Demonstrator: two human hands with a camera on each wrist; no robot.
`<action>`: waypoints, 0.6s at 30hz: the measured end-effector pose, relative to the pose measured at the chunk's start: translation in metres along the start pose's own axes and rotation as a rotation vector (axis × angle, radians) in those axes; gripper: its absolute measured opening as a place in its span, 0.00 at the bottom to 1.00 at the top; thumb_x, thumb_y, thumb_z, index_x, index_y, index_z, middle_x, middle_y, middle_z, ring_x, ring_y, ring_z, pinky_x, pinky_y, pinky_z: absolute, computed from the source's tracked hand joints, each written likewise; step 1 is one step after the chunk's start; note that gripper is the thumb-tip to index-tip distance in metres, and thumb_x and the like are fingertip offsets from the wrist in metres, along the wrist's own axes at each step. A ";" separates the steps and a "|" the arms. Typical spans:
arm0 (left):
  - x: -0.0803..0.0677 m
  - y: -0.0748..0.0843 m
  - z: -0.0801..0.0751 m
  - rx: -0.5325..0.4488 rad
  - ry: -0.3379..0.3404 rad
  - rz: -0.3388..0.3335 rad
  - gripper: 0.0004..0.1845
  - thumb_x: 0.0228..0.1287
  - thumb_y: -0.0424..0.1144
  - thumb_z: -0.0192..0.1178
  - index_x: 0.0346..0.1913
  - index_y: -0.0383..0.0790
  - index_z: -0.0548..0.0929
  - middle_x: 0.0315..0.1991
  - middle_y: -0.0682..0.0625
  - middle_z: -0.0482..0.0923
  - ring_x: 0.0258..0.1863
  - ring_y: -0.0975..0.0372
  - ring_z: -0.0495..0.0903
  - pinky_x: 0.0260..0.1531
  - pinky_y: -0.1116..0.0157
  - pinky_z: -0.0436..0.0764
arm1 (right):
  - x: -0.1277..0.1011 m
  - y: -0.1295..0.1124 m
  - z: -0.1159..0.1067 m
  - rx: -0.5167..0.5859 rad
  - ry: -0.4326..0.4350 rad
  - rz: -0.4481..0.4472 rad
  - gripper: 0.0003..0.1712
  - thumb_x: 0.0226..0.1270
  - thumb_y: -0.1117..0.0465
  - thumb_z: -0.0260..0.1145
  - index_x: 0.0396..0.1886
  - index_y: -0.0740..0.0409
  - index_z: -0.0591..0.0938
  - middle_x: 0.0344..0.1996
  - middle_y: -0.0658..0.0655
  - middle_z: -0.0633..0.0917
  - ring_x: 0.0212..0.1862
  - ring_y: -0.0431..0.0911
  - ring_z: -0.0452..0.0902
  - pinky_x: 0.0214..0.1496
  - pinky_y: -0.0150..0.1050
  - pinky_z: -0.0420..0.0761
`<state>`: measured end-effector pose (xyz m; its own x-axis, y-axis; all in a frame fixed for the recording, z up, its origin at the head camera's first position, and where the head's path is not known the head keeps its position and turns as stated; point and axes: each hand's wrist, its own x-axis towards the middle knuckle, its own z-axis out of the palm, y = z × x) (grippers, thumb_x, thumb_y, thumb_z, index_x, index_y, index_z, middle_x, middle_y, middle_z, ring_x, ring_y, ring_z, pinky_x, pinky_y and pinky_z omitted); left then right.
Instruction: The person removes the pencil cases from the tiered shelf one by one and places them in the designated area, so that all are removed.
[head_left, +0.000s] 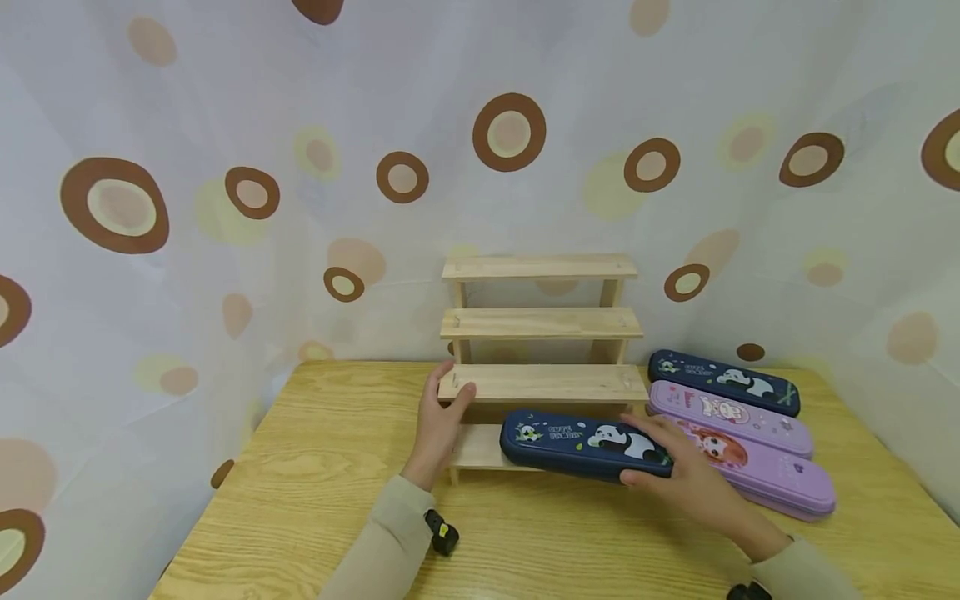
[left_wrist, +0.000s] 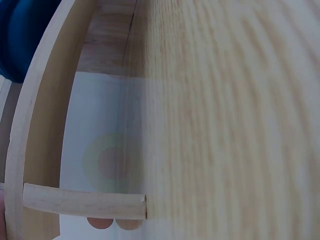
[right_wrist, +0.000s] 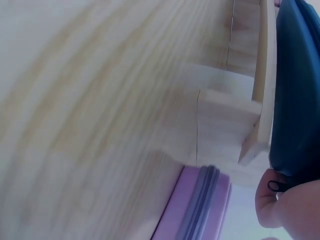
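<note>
A stepped wooden shelf [head_left: 540,323] with several tiers stands on the table. At its left side, my left hand [head_left: 437,427] holds the end of the second board from the bottom, thumb at the front edge and fingers along the side. My right hand [head_left: 690,475] grips the right end of a dark blue panda pencil case [head_left: 558,454]. That case overlaps the lowest board [head_left: 476,447], its right end tilted toward me. In the right wrist view, fingers [right_wrist: 267,200] curl at the end of the blue case [right_wrist: 297,100], beside its zipper pull.
To the right of the shelf lie another dark blue panda case [head_left: 701,372], a light purple case [head_left: 772,431] with a white cartoon animal, and a purple case [head_left: 787,483] with a cartoon girl. A patterned curtain [head_left: 300,100] hangs behind the wooden table [head_left: 337,467].
</note>
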<state>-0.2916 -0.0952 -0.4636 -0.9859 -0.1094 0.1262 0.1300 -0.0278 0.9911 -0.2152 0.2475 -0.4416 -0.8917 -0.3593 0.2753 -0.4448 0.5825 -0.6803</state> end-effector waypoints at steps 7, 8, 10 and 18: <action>-0.001 0.001 0.000 0.023 0.010 0.016 0.33 0.70 0.47 0.62 0.74 0.50 0.63 0.73 0.46 0.58 0.72 0.53 0.58 0.68 0.50 0.63 | -0.011 0.005 -0.013 -0.068 0.046 -0.009 0.41 0.61 0.56 0.75 0.73 0.47 0.68 0.63 0.59 0.71 0.59 0.54 0.66 0.54 0.41 0.73; -0.001 0.002 0.000 0.026 0.010 0.014 0.33 0.70 0.47 0.62 0.74 0.50 0.64 0.73 0.47 0.58 0.72 0.53 0.58 0.68 0.51 0.63 | -0.012 0.006 -0.014 -0.077 0.048 -0.007 0.41 0.61 0.56 0.75 0.73 0.47 0.68 0.63 0.59 0.71 0.59 0.54 0.66 0.54 0.41 0.72; -0.002 0.003 0.000 0.026 0.008 0.013 0.33 0.70 0.47 0.62 0.74 0.50 0.63 0.74 0.47 0.57 0.72 0.53 0.56 0.68 0.51 0.62 | -0.015 0.008 -0.017 -0.080 0.050 -0.003 0.41 0.61 0.57 0.74 0.73 0.46 0.69 0.63 0.59 0.71 0.59 0.53 0.66 0.53 0.40 0.73; -0.003 0.001 -0.001 0.022 -0.010 0.012 0.32 0.70 0.48 0.62 0.73 0.52 0.64 0.77 0.48 0.49 0.76 0.52 0.44 0.69 0.48 0.60 | -0.029 0.014 -0.033 -0.095 0.058 -0.005 0.40 0.62 0.59 0.73 0.73 0.46 0.69 0.62 0.55 0.72 0.57 0.34 0.64 0.51 0.22 0.67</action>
<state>-0.2879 -0.0962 -0.4628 -0.9853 -0.1001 0.1385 0.1397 -0.0050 0.9902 -0.1980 0.2902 -0.4374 -0.8916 -0.3213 0.3192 -0.4528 0.6481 -0.6123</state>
